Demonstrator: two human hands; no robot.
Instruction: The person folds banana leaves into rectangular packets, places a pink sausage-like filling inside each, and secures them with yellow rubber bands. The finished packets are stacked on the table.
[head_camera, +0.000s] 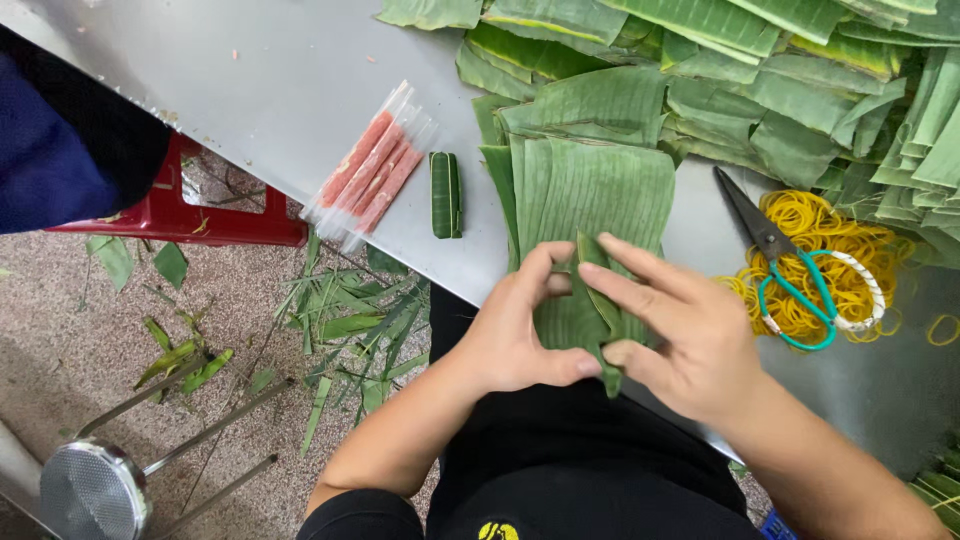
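Both my hands fold a green banana leaf (578, 315) at the near edge of a steel table (280, 80). My left hand (515, 325) grips the leaf's left side, thumb at the bottom. My right hand (670, 330) pinches the right side, fingers laid across the fold. What is inside the fold is hidden. Under the hands lies a stack of flat cut leaves (600, 185). A finished leaf-wrapped roll (446, 195) lies to the left, beside a clear pack of pink meat sticks (368, 165).
Piles of banana leaves (740, 90) cover the far side of the table. Scissors with teal handles (790, 270) lie on a heap of yellow rubber bands (830, 250). Leaf scraps (340, 320) litter the floor, near a red stool (190, 215) and a metal stool (95, 490).
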